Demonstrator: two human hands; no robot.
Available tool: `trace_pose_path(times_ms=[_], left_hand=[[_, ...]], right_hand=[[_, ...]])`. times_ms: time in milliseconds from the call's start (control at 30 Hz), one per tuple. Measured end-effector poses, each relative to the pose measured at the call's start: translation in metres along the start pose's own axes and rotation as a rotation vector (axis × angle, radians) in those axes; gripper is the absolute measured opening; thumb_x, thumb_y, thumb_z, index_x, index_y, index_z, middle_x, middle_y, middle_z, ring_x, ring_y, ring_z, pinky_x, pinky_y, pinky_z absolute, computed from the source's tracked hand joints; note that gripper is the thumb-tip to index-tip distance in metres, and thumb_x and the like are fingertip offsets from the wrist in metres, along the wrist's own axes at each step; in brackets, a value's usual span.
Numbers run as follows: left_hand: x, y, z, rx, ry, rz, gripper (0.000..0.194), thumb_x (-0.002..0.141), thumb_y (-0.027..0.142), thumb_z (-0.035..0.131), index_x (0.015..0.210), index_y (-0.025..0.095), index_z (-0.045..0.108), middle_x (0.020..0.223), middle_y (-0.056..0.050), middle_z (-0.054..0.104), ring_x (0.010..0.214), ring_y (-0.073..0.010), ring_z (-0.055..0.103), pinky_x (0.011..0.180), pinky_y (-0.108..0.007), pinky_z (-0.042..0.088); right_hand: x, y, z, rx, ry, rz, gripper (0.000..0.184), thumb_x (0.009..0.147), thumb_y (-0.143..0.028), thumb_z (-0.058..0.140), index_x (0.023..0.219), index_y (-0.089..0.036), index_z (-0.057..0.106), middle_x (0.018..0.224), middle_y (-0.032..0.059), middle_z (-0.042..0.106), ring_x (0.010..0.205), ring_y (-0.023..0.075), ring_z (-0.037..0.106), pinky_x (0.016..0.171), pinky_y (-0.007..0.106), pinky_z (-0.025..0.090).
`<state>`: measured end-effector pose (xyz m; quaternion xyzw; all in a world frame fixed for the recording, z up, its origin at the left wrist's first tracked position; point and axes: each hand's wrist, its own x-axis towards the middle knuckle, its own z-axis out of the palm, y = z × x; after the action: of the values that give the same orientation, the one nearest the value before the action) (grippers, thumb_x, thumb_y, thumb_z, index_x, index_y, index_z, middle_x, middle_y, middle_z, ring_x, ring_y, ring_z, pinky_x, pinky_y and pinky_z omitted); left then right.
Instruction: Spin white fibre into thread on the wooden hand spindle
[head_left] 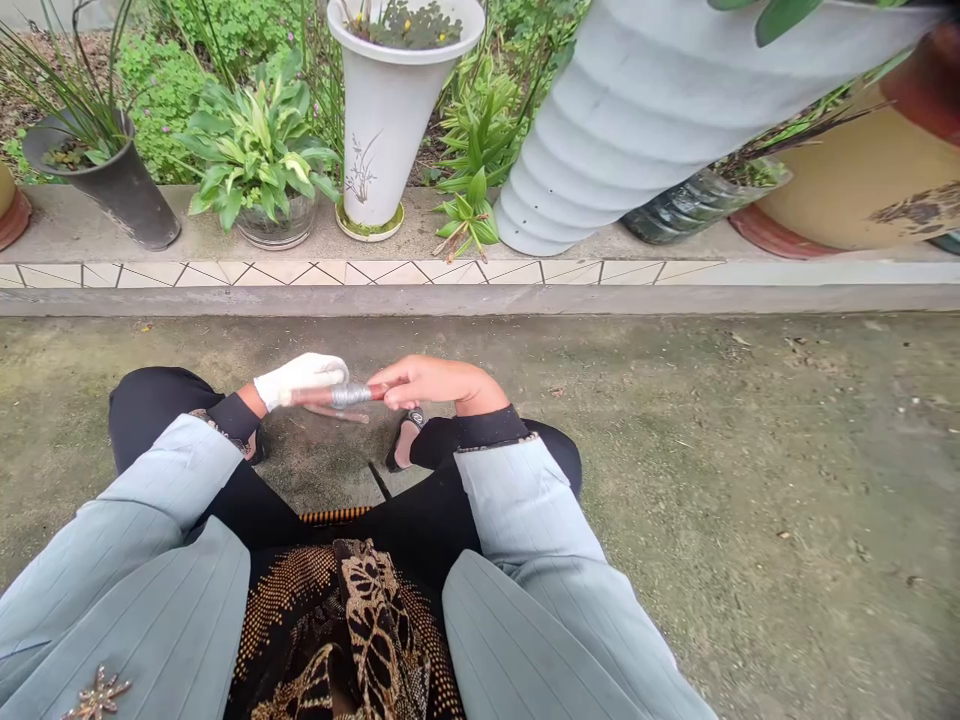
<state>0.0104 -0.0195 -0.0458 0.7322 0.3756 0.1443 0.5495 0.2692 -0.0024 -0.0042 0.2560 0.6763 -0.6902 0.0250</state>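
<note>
Between my two hands lies a reddish-brown stick wound with silver wire (350, 395), held roughly level above the ground between my knees. My right hand (431, 382), bare, is closed on the stick's right end, just beside the windings. My left hand (304, 376) wears a white glove, its fingers curled in at the left side of the wire. Blurred reddish-brown bars show under and beside the glove. Motion smears them, so what the gloved fingers hold cannot be made out.
A low tiled ledge (315, 273) runs across in front, bearing a dark pot (124, 195), a leafy plant (259, 150), a tall white pot (386, 130), a large ribbed white pot (600, 130) and a tan pot (862, 180). Concrete ground (750, 480) surrounds my feet.
</note>
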Motion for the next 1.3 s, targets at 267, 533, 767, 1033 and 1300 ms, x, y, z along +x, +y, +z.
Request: trace_pose_path(times_ms=[267,533,767,1033,1300], left_hand=[[-0.001,0.014,0.013,-0.158,-0.078,-0.083,0.041,0.091,0.05,0.048,0.088,0.012,0.062,0.056,0.004,0.046,0.044,-0.0063,0.035,0.044,-0.019,0.029],[-0.004,0.013,0.01,0.05,-0.109,-0.033,0.037,0.091,0.046,0.048,0.086,0.013,0.066,0.067,0.0,0.058,0.055,-0.0096,0.047,0.056,-0.022,0.037],[-0.005,0.005,-0.007,0.209,0.067,0.032,0.035,0.091,0.041,0.042,0.078,0.013,0.061,0.075,-0.001,0.061,0.067,-0.0116,0.05,0.068,-0.023,0.039],[-0.006,0.011,-0.015,0.339,0.041,-0.017,0.03,0.088,0.037,0.043,0.078,0.015,0.061,0.072,0.0,0.058,0.066,-0.0122,0.048,0.066,-0.024,0.038],[0.0,0.001,-0.006,0.014,0.099,-0.081,0.033,0.088,0.045,0.047,0.082,0.015,0.059,0.066,0.0,0.052,0.061,-0.0114,0.044,0.059,-0.023,0.038]], right_hand=[[0.003,0.015,-0.018,0.028,0.847,0.106,0.018,0.087,-0.03,0.054,0.093,-0.014,0.062,0.071,0.0002,0.056,0.054,0.0083,0.044,0.052,0.021,0.034],[0.036,0.014,-0.001,-0.778,0.379,0.654,0.027,0.089,-0.029,0.053,0.107,-0.019,0.071,0.104,0.0123,0.07,0.089,0.0215,0.062,0.065,0.028,0.035],[0.035,0.003,0.013,-0.552,-0.101,0.503,0.029,0.083,-0.022,0.055,0.106,-0.017,0.071,0.077,0.0029,0.065,0.062,0.0117,0.05,0.057,0.024,0.033],[0.028,0.004,0.009,-0.631,0.044,0.514,0.017,0.081,-0.018,0.059,0.09,-0.016,0.073,0.065,0.002,0.057,0.057,0.0106,0.044,0.053,0.024,0.028],[0.01,0.0,0.004,0.199,0.205,-0.098,0.036,0.079,-0.038,0.068,0.104,-0.012,0.064,0.067,-0.0038,0.053,0.053,0.0058,0.04,0.05,0.019,0.032]])
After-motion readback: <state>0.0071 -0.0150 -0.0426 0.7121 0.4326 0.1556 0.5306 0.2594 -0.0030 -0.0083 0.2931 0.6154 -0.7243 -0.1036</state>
